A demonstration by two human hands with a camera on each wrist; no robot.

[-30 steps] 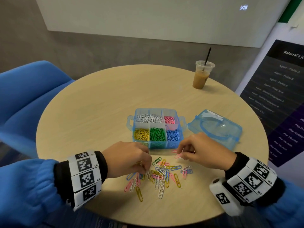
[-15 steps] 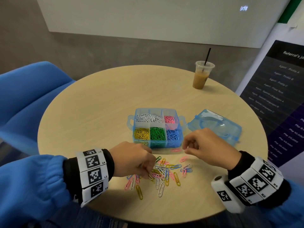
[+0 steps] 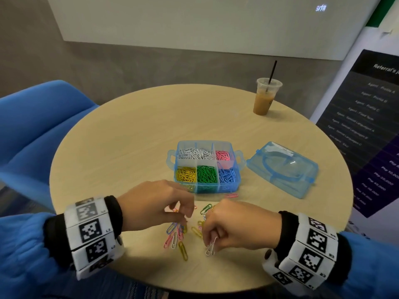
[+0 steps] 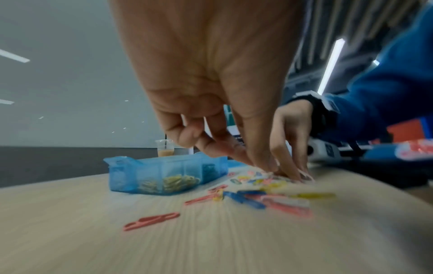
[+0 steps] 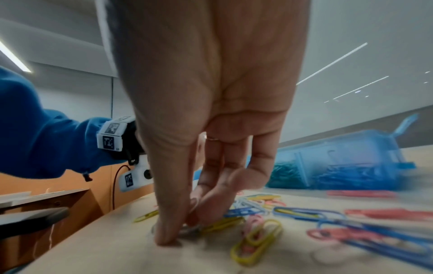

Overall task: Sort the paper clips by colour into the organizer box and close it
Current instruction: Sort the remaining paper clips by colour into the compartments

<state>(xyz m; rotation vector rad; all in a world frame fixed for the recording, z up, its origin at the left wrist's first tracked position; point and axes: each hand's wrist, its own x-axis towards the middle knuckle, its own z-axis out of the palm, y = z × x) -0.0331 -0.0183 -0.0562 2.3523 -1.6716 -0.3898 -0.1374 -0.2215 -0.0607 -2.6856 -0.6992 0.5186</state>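
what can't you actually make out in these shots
- Head view: part of the loose paper clips lies under both hands.
- Head view: whether the left hand pinches a clip; its curled fingers hide it.
- Right wrist view: the white paper clips at the right hand are blurred.
- Head view: the poster is cut off.

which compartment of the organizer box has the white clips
The wide back-left compartment of the organizer box; the pink clips sit to its right, with yellow, green and blue along the front row.
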